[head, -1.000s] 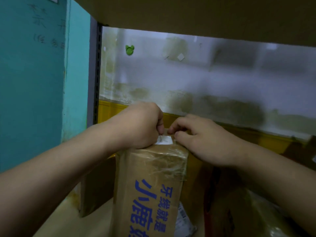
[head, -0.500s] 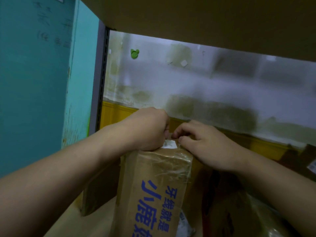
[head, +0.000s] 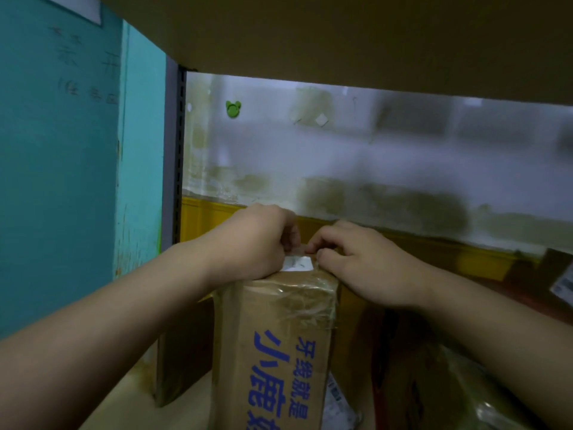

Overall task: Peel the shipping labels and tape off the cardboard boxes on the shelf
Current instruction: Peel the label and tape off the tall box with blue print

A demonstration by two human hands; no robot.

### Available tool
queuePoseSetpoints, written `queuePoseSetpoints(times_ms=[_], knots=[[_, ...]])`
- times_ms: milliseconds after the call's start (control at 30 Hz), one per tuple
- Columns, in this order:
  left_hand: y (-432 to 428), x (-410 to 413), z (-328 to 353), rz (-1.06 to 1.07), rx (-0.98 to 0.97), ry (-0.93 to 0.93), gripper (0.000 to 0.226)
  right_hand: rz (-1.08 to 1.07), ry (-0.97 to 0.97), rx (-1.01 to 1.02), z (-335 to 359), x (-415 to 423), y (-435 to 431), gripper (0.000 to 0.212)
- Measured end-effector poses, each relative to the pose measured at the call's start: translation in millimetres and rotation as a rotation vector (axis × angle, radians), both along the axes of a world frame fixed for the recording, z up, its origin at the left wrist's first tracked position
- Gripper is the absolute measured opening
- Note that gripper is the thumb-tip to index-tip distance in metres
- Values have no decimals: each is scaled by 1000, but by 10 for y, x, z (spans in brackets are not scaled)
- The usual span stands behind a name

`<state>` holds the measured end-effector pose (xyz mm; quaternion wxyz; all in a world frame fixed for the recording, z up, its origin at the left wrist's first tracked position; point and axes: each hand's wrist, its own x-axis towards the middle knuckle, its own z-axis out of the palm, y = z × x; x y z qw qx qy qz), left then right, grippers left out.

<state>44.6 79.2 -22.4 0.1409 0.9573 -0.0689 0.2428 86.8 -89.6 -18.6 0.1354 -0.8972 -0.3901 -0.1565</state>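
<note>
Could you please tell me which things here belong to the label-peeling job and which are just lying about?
Job: cardboard box, white label, clear tape, left hand, right hand.
Lying about: green sticker, white scrap on wall, teal panel.

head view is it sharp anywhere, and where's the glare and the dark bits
Head view: dim overall, the back wall smeared and soft. Head view: the cardboard box and its blue print fairly sharp. Head view: glare on the clear tape just below the white label; deep shadow to the right of the box.
</note>
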Motion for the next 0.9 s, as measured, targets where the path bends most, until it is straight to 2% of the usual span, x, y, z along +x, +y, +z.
queuePoseSetpoints(times_ms=[67,333,633,700,833,900], knots=[[36,-13,2,-9,52,-7,34,11,3,9,-1,-5,13,26],[64,-140,123,-24,102,96,20,40,5,18,-18,-4,39,24],[-117,-92,302,72,383,97,8,82,-25,-2,-24,5,18,15],[-174,-84,324,93,439,94,8,73,-30,-25,-16,8,21,14],[-227,-23,379,118,528,111,25,69,-51,-30,-7,21,26,22],[-234,-3,403,110,541,141,20,71,-46,-22,-6,8,25,22]])
